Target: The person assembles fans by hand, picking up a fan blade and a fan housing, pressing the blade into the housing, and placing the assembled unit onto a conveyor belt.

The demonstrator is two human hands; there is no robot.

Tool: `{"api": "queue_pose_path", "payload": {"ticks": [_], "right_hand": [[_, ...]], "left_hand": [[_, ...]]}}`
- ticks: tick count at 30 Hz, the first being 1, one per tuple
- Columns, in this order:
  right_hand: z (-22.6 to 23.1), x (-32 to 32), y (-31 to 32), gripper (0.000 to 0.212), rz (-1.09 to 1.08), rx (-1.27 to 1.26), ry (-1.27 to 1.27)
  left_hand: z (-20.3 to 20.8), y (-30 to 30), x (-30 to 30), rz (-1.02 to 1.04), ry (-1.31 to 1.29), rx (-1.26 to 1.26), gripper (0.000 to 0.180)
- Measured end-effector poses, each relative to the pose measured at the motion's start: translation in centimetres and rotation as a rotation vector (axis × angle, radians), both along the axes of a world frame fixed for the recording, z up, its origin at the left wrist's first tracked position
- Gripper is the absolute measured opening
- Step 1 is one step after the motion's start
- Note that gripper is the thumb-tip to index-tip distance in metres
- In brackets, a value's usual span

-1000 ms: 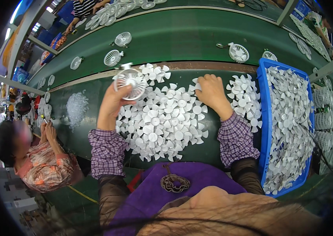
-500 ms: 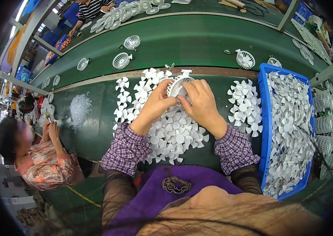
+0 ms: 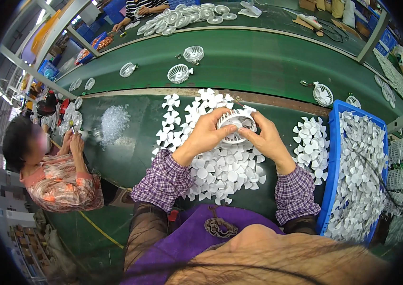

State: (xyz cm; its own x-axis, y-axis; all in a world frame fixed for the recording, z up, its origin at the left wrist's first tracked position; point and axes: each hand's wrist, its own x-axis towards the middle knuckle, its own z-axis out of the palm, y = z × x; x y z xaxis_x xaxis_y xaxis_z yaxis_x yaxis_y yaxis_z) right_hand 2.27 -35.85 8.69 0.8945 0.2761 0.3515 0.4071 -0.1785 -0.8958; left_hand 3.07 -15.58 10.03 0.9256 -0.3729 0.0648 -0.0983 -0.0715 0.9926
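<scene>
Between my two hands is a white slotted fan housing [image 3: 227, 119], held above a heap of small fan blades. My left hand [image 3: 209, 130] grips its left side, thumb laid across the front. On the other side my right hand [image 3: 269, 135] has its fingers round the rim and its thumb pressed at the middle. A white fan blade seems to sit inside the housing, partly covered by my thumbs. Below lies the heap of white fan blades [image 3: 225, 175], spread over the green table [image 3: 137, 156]. More loose blades [image 3: 311, 147] lie right of my right hand.
A blue crate [image 3: 333, 156] full of fan blades stands at the right. Beyond a raised ledge, a green conveyor belt [image 3: 249, 57] carries several housings [image 3: 180, 73]. Small clear pieces [image 3: 115, 122] are piled at left, near a co-worker [image 3: 61, 175]. Another person works at the far side.
The housing has turned in my hands so its open front faces up more. My right fingers moved from its inside to the rim. The whole view has shifted, with things appearing further right.
</scene>
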Motion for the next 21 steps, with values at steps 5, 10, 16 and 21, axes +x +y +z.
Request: {"api": "queue_pose_path", "payload": {"ticks": [5,10,16,21], "right_hand": [[-0.7,0.1,0.5,0.035,-0.004,-0.049,0.141],[-4.0,3.4,-2.0,0.025,-0.115,0.398,0.378],[-9.2,5.9,-5.4,0.03,-0.513,0.297,0.277],[-8.5,4.2,-1.5,0.022,-0.486,-0.235,0.009]], "left_hand": [[-0.2,0.3,0.1,-0.013,0.137,-0.029,0.033],[1.1,2.0,3.8,0.056,0.202,0.079,0.053],[-0.4,9.2,13.4,0.551,0.004,0.378,0.041],[-3.6,12.3,21.3,0.661,-0.262,1.008,0.046]]}}
